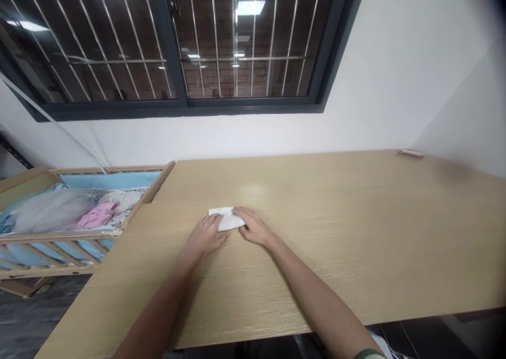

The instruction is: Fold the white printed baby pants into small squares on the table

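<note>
A small folded white tissue (226, 219) lies on the wooden tabletop (316, 243), left of its middle. My left hand (206, 234) is closed on the left end of the tissue, with the thumb along its near side. The right end is gripped by my right hand (255, 226), fingers over its top edge and thumb below. Both hands rest low at the table surface, and the middle of the tissue shows between them. Whether it is paper or thin cloth, I cannot tell for certain.
Left of the table stands a wooden crib (59, 238) with blue padding, a pink cloth (97, 214) and a pale bundle (51, 211). Behind are a white wall (253, 137) and a barred window (182, 106). A small flat object (411, 153) lies at the table's far right corner.
</note>
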Action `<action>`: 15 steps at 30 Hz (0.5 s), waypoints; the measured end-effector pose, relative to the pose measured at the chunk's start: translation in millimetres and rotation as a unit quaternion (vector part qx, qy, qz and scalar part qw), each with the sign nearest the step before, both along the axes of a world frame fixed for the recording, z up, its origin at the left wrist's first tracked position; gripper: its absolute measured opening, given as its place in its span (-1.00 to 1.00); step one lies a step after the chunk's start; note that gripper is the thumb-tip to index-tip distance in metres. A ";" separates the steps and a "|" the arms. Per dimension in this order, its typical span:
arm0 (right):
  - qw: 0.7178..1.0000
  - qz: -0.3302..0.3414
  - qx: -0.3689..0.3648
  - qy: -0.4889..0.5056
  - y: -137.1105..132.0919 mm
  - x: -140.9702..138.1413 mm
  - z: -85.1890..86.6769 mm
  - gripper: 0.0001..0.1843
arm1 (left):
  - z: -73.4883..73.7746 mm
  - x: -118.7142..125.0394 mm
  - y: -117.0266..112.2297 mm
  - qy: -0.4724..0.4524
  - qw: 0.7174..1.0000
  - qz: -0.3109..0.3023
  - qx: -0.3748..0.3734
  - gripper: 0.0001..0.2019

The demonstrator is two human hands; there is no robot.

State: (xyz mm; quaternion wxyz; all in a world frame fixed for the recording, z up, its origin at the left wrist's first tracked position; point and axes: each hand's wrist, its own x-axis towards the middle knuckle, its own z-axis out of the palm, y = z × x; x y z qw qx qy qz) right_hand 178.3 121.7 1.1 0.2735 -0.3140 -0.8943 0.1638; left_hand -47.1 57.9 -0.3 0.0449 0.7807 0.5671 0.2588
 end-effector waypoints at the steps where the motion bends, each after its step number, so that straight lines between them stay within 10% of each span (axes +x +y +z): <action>1: 1.000 -0.004 0.006 0.015 -0.2 -2.5 0.9 -0.40 | 2.8 0.3 -0.2 -0.011 1.000 0.001 -0.001 -0.52; 7: 0.972 -0.094 -0.069 0.205 -11.0 -13.3 17.3 -0.53 | 25.4 4.5 -8.2 -0.124 0.992 0.028 -0.011 -0.72; 15: 0.879 -0.015 -0.269 0.393 -9.4 -12.6 18.0 -0.29 | 18.0 24.4 -7.4 -0.281 0.953 0.052 -0.097 -0.64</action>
